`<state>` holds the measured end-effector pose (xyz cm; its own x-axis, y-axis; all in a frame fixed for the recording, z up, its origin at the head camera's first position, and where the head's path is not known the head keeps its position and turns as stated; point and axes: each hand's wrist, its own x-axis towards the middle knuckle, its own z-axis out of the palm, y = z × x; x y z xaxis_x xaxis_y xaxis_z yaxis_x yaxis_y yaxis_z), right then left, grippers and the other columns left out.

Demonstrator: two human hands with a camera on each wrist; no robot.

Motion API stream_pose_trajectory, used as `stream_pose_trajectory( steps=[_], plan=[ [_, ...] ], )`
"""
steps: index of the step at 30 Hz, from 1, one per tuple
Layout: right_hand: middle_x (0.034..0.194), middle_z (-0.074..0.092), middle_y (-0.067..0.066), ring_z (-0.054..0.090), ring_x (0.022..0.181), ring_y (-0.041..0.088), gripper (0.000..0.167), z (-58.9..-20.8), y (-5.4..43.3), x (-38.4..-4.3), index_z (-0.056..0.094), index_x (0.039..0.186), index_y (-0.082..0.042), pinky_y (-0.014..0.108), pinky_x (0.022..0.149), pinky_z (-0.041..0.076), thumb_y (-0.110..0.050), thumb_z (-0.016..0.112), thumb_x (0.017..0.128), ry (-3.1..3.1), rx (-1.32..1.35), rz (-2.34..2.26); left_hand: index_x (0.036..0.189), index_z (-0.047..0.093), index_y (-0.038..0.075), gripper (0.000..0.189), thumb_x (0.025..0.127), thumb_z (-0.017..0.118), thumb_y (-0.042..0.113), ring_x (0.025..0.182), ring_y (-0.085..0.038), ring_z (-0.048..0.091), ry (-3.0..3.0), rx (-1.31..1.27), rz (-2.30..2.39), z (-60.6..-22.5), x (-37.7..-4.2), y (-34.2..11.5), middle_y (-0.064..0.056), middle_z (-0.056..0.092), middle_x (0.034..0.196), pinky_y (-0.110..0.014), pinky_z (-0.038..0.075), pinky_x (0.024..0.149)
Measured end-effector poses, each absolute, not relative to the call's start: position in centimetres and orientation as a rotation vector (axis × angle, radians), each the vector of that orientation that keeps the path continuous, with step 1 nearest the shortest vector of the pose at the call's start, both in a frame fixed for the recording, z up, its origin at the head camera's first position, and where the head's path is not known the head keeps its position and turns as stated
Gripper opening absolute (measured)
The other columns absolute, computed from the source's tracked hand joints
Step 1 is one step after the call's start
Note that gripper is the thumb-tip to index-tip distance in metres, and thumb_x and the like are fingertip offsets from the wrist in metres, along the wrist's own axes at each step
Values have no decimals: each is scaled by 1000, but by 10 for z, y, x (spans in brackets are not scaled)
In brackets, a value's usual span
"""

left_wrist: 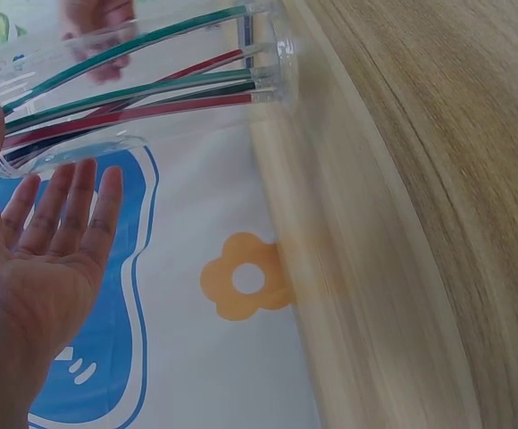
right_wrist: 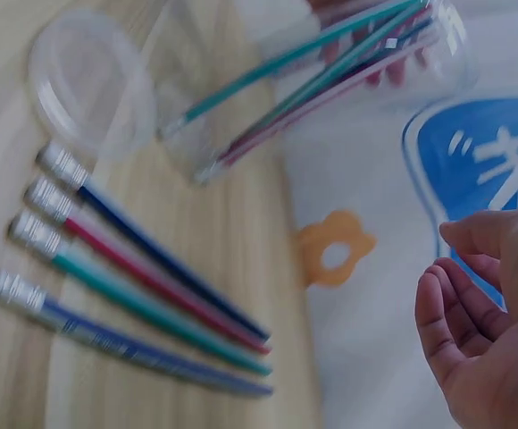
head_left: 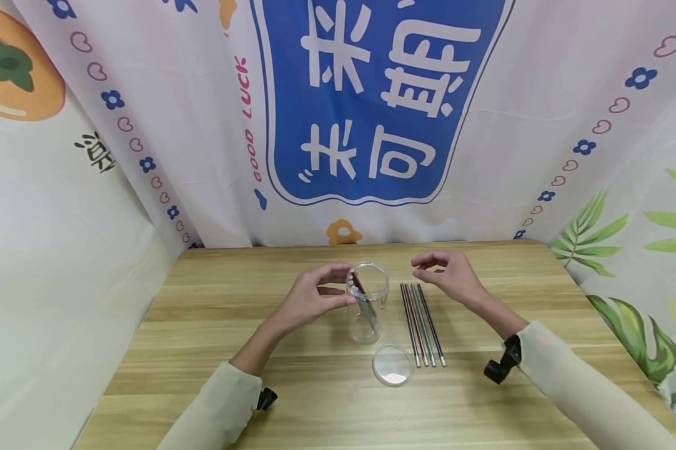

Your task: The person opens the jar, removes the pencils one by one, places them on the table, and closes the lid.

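A tall clear plastic jar (head_left: 365, 330) stands upright on the table with several pencils (left_wrist: 134, 89) leaning inside it, green, red and dark ones. My left hand (head_left: 311, 299) holds the jar near its rim from the left, thumb on the near side and fingers around the far side. To the right of the jar, several more pencils (head_left: 422, 325) lie side by side, eraser ends toward me. Above their far ends hovers my right hand (head_left: 452, 275), its fingers loosely bent and nothing between them. A round clear lid (head_left: 392, 365) lies flat in front of the jar.
The wooden table (head_left: 214, 300) ends at the back against a white printed curtain (head_left: 214, 187) with a blue panel. More printed cloth hangs at the left and right sides. A black strap device (head_left: 503, 360) is on the right wrist.
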<state>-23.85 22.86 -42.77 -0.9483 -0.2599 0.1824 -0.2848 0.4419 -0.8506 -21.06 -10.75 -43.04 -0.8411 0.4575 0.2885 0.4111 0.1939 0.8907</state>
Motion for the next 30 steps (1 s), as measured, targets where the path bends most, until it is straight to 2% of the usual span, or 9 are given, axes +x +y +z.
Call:
stream_pose_trajectory(
  steps=[5, 14, 26, 30],
  plan=[
    [118, 74, 22, 71, 102, 21, 23, -407, 217, -227, 77, 115, 1, 22, 85, 63, -10, 81, 95, -2608, 575, 1622, 139, 65, 7, 59, 85, 90, 10, 117, -32, 72, 2406, 873, 1752, -430, -211, -108, -13, 73, 130, -40, 63, 98],
    [112, 77, 12, 74, 98, 28, 19, -378, 199, -213, 78, 113, -1, 27, 83, 65, -5, 79, 94, -2558, 770, 1566, 139, 65, 6, 59, 86, 90, 11, 118, -31, 72, 2403, 868, 1760, -430, -210, -108, -13, 73, 131, -43, 63, 98],
    [109, 78, 5, 72, 92, 15, 20, -351, 174, -209, 79, 113, -7, 32, 80, 65, -6, 81, 93, -2467, 1241, 1230, 142, 65, 9, 61, 87, 91, 17, 117, -28, 72, 2435, 863, 1750, -429, -209, -104, -9, 72, 134, -37, 63, 97],
    [108, 78, 1, 73, 98, 15, 19, -347, 169, -213, 79, 111, -9, 36, 84, 64, -6, 82, 92, -2438, 1347, 1145, 142, 65, 10, 61, 87, 90, 18, 117, -29, 72, 2440, 866, 1748, -429, -209, -103, -10, 71, 135, -38, 63, 97]
  ],
)
